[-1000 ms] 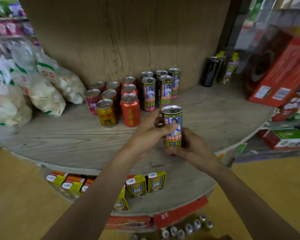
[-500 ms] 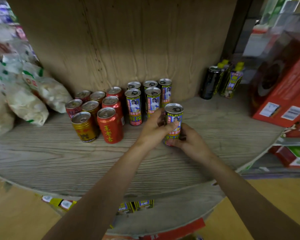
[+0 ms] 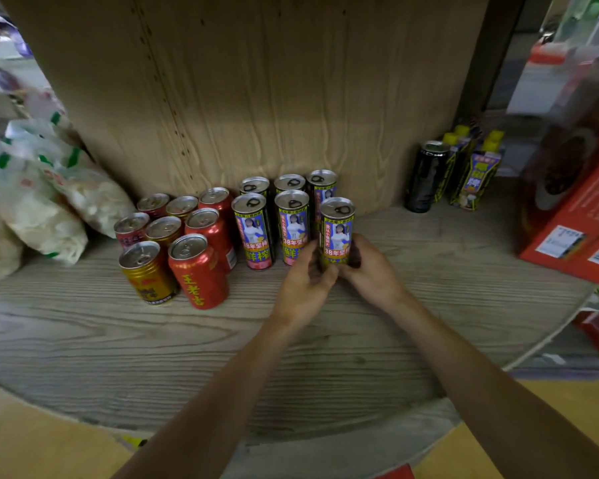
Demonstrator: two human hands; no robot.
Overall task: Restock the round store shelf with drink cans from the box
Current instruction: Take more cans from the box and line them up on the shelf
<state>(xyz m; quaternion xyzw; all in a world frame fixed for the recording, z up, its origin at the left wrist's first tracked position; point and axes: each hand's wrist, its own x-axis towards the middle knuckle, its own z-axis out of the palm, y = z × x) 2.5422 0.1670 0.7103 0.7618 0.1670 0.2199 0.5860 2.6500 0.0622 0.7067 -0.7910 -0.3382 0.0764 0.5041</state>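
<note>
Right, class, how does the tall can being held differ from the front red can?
The tall can is slimmer and higher than the red can. The tall can has a yellow-purple picture label; the red can is red with yellow characters. The left hand and right hand grip the tall can; no hand touches the red can. Both have silver pull-tab tops.

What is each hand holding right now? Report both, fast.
Left hand: closed, fingers pinching the lower part of the tall can.
Right hand: closed, gripping the same tall can from the other side.
</note>
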